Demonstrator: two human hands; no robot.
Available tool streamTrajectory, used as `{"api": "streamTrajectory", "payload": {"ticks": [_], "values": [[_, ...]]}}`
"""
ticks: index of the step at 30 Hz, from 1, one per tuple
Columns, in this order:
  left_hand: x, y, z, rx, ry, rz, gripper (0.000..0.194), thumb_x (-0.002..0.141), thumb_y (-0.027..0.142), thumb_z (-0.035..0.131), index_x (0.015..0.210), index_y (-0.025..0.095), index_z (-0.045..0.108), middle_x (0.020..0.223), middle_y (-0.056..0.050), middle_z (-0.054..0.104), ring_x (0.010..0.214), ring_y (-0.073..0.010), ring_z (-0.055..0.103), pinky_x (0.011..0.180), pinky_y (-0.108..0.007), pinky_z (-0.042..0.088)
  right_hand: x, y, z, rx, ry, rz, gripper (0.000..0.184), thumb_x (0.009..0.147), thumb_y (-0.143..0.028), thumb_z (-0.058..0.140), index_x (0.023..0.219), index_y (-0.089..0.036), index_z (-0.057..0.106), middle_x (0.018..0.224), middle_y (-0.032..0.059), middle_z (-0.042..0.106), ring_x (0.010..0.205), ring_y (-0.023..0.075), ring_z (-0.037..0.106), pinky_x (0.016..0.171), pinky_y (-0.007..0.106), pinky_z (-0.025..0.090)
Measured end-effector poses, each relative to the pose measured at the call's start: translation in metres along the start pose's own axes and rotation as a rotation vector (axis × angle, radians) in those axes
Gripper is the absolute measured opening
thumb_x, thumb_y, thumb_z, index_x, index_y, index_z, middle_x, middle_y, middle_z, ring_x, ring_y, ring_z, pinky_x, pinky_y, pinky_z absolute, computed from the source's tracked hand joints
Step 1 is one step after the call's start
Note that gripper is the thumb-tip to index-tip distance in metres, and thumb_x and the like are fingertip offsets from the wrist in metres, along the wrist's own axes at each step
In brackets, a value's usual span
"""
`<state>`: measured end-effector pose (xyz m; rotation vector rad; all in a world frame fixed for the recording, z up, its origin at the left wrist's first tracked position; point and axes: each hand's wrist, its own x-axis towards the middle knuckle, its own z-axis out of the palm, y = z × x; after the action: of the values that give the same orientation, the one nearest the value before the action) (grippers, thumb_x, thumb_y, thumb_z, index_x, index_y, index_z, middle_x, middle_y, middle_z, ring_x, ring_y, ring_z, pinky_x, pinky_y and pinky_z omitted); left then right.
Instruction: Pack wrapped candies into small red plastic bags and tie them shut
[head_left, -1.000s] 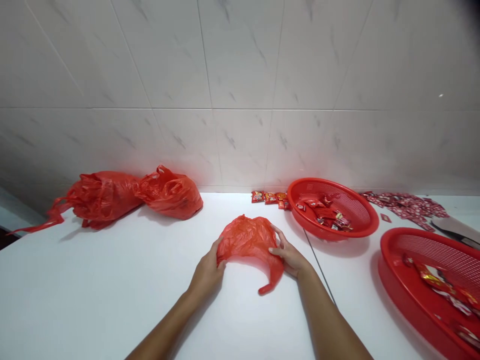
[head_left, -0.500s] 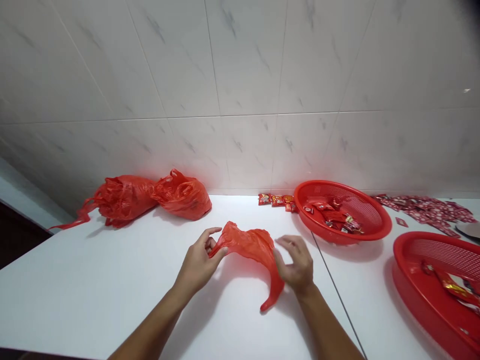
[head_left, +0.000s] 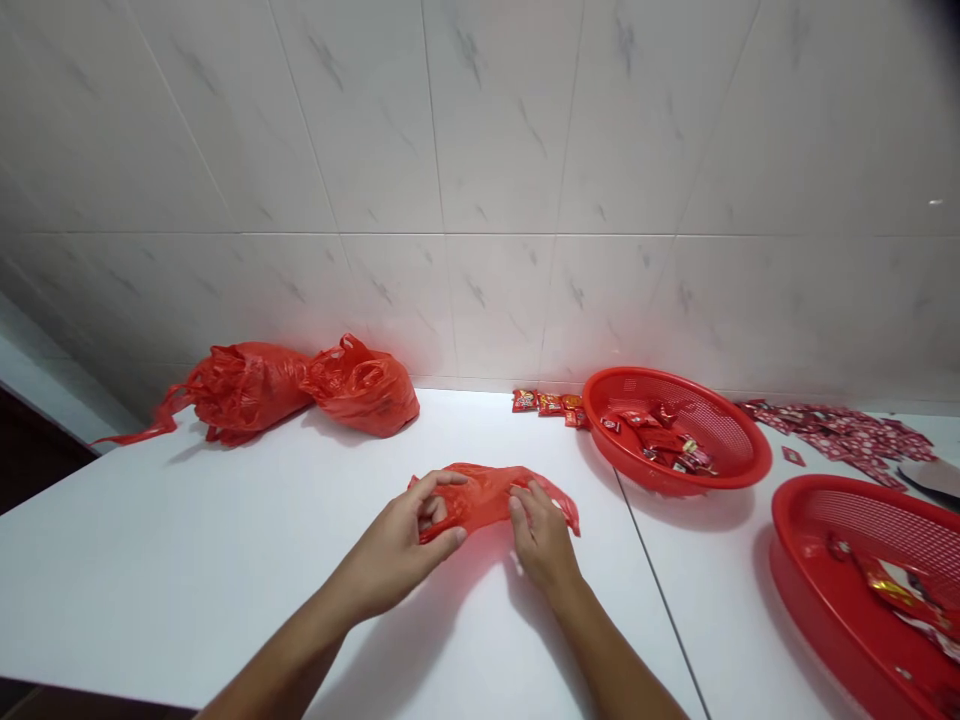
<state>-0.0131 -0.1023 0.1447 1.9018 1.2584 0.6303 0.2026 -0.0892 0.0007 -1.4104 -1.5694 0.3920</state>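
Note:
A thin red plastic bag [head_left: 487, 497] lies bunched and flattened into a narrow strip on the white table [head_left: 187, 570]. My left hand [head_left: 396, 540] grips its left end, with the fingers curled over the film. My right hand [head_left: 541, 535] pinches the bag nearer its right end, and the right tip sticks out past my fingers. Part of the bag is hidden under both hands.
Two stuffed red plastic bags [head_left: 361, 388] lie against the tiled wall at back left. Red snack packets [head_left: 551, 403] stand by the wall. A red basket [head_left: 739, 460] holds packets, a second [head_left: 795, 530] sits at right, and printed wrappers [head_left: 840, 433] lie beyond.
The bag has gone from a loose, drooping shape to a narrow, folded strip. My hands have moved closer together, and my right hand has come back onto the bag.

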Motion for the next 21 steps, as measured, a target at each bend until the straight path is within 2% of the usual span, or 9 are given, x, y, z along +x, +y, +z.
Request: {"api": "streamTrajectory", "payload": {"ticks": [2, 4, 6, 10, 11, 13, 14, 17, 21], "values": [[0.002, -0.004, -0.014, 0.047, 0.028, -0.002, 0.043, 0.094, 0.038, 0.063, 0.135, 0.025, 0.056, 0.075, 0.006, 0.042, 0.067, -0.0140, 0.047, 0.063, -0.025, 0.041, 0.001, 0.003, -0.005, -0.062, -0.035, 0.122, 0.044, 0.106, -0.044, 0.047, 0.136, -0.020, 0.069, 0.146, 0.0167, 0.060, 0.125, 0.0327, 0.065, 0.096, 0.044, 0.057], [0.006, -0.008, -0.026, 0.128, 0.083, 0.003, 0.042, 0.096, 0.039, 0.060, 0.135, 0.025, 0.056, 0.073, 0.006, 0.047, 0.064, -0.0141, 0.050, 0.061, -0.025, 0.043, 0.002, 0.003, -0.006, -0.136, -0.095, 0.225, 0.058, 0.099, -0.047, 0.059, 0.151, -0.021, 0.058, 0.159, 0.0196, 0.046, 0.115, 0.0335, 0.070, 0.094, 0.046, 0.058], [0.006, -0.009, -0.029, 0.262, 0.232, 0.062, 0.040, 0.097, 0.038, 0.060, 0.135, 0.025, 0.057, 0.081, 0.003, 0.057, 0.067, -0.0156, 0.056, 0.062, -0.027, 0.047, 0.001, 0.000, -0.005, -0.212, -0.156, 0.295, 0.080, 0.092, -0.047, 0.070, 0.163, -0.028, 0.041, 0.166, 0.0201, 0.036, 0.110, 0.0353, 0.072, 0.090, 0.049, 0.058], [-0.012, 0.001, 0.007, 0.393, 0.650, 0.529, 0.026, 0.096, 0.017, 0.062, 0.121, 0.023, 0.062, 0.107, -0.007, 0.068, 0.097, -0.0223, 0.068, 0.082, -0.034, 0.057, 0.000, -0.013, -0.001, -0.298, -0.231, 0.325, 0.112, 0.083, -0.045, 0.079, 0.171, -0.039, 0.010, 0.173, 0.0166, 0.021, 0.115, 0.0402, 0.070, 0.084, 0.047, 0.058], [-0.018, 0.003, 0.023, 0.350, 0.634, 0.693, 0.024, 0.095, 0.011, 0.060, 0.116, 0.022, 0.062, 0.102, -0.007, 0.069, 0.097, -0.0217, 0.068, 0.084, -0.034, 0.057, 0.000, -0.016, -0.001, -0.318, -0.253, 0.327, 0.115, 0.082, -0.041, 0.080, 0.171, -0.040, 0.007, 0.174, 0.0168, 0.018, 0.113, 0.0394, 0.071, 0.082, 0.046, 0.058], [-0.028, 0.006, 0.059, 0.308, 0.368, 0.971, 0.024, 0.096, 0.007, 0.054, 0.114, 0.021, 0.061, 0.095, -0.008, 0.070, 0.094, -0.0215, 0.069, 0.084, -0.033, 0.059, 0.000, -0.021, -0.003, -0.382, -0.313, 0.340, 0.113, 0.084, -0.031, 0.077, 0.170, -0.041, 0.004, 0.175, 0.0180, 0.014, 0.104, 0.0357, 0.073, 0.078, 0.043, 0.057], [-0.030, 0.006, 0.076, 0.346, 0.247, 1.012, 0.023, 0.097, 0.008, 0.051, 0.114, 0.021, 0.062, 0.094, -0.008, 0.071, 0.091, -0.0212, 0.070, 0.082, -0.032, 0.060, 0.001, -0.023, -0.004, -0.416, -0.345, 0.348, 0.110, 0.086, -0.026, 0.073, 0.170, -0.043, 0.004, 0.175, 0.0184, 0.014, 0.098, 0.0332, 0.075, 0.077, 0.041, 0.056], [-0.015, 0.000, 0.109, 0.564, 0.077, 0.787, 0.027, 0.097, 0.005, 0.044, 0.106, 0.019, 0.066, 0.094, -0.009, 0.071, 0.086, -0.0211, 0.071, 0.078, -0.033, 0.059, 0.001, -0.024, -0.007, -0.472, -0.400, 0.327, 0.097, 0.094, -0.019, 0.060, 0.169, -0.046, 0.004, 0.175, 0.0191, 0.015, 0.090, 0.0279, 0.075, 0.075, 0.038, 0.055], [0.028, -0.010, 0.102, 0.967, -0.078, 0.152, 0.031, 0.092, 0.002, 0.048, 0.109, 0.016, 0.070, 0.104, -0.011, 0.074, 0.091, -0.0266, 0.073, 0.084, -0.041, 0.056, -0.003, -0.020, -0.009, -0.467, -0.364, 0.271, 0.101, 0.091, -0.023, 0.066, 0.170, -0.041, 0.007, 0.173, 0.0234, 0.017, 0.089, 0.0288, 0.076, 0.074, 0.039, 0.057]]}}
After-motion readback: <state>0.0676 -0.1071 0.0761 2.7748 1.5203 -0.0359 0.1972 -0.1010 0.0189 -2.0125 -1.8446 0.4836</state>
